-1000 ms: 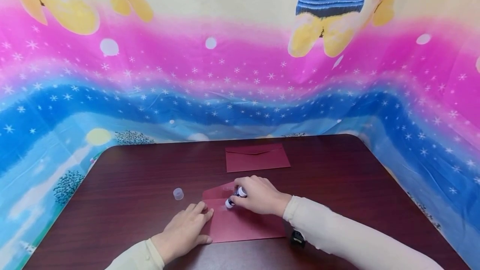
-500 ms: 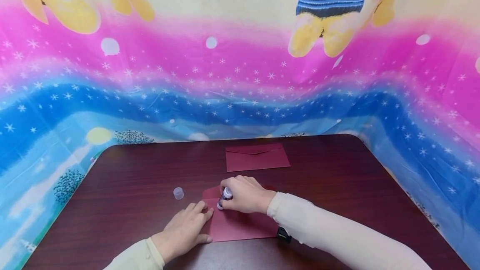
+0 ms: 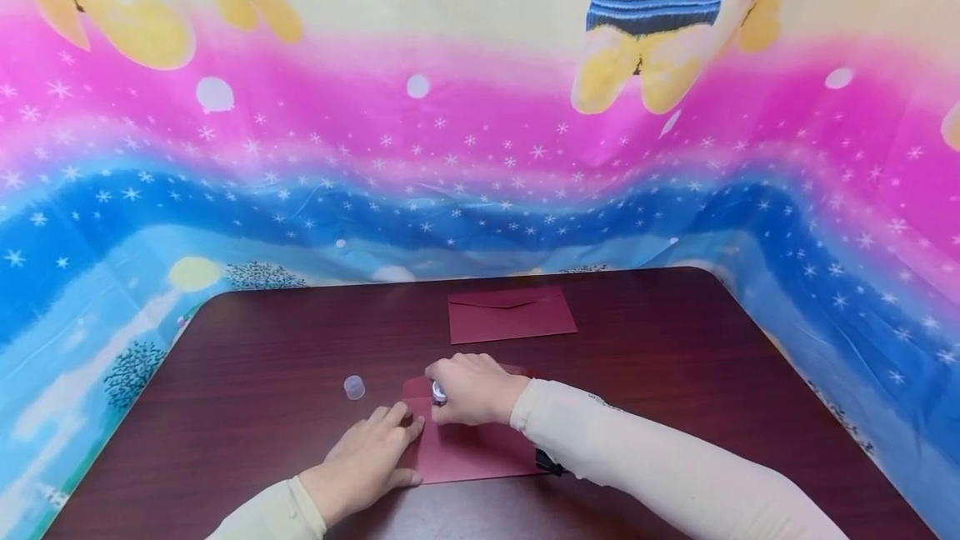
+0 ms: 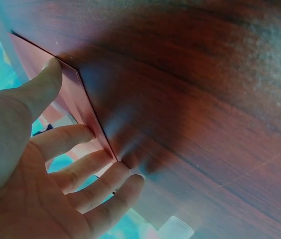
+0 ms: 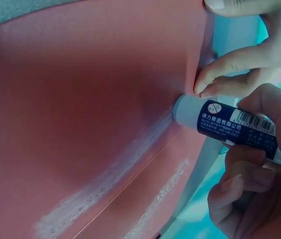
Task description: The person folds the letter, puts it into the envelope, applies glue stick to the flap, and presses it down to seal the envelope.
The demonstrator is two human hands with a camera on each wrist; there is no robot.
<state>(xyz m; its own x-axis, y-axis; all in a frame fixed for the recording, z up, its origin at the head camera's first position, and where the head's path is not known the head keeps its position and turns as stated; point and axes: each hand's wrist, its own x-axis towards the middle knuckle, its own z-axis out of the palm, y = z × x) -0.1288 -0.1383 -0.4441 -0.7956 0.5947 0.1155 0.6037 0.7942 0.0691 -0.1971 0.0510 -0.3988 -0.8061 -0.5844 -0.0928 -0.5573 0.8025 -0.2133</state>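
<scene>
A red envelope (image 3: 480, 455) lies with its flap opened away from me. My right hand (image 3: 480, 390) grips a glue stick (image 5: 237, 127) with a navy label, its tip touching the paper near the envelope's left end. In the right wrist view, a broad white glue streak (image 5: 110, 179) trails from the tip, and a thinner streak (image 5: 158, 196) runs across the fold line from it. Fingers spread and lightly bent, my left hand (image 3: 367, 452) rests on the envelope's left edge. Beyond that hand sits the clear cap (image 3: 355, 387).
A second red envelope (image 3: 513, 323), its flap folded down, lies farther back on the dark wooden table (image 3: 285, 340). Behind the table hangs a colourful printed cloth (image 3: 480, 148). A black watch-like device (image 3: 550, 462) shows under my right wrist.
My right hand has moved left along the envelope with the glue stick, which has gone from tilted to more upright. The left hand has stayed in place.
</scene>
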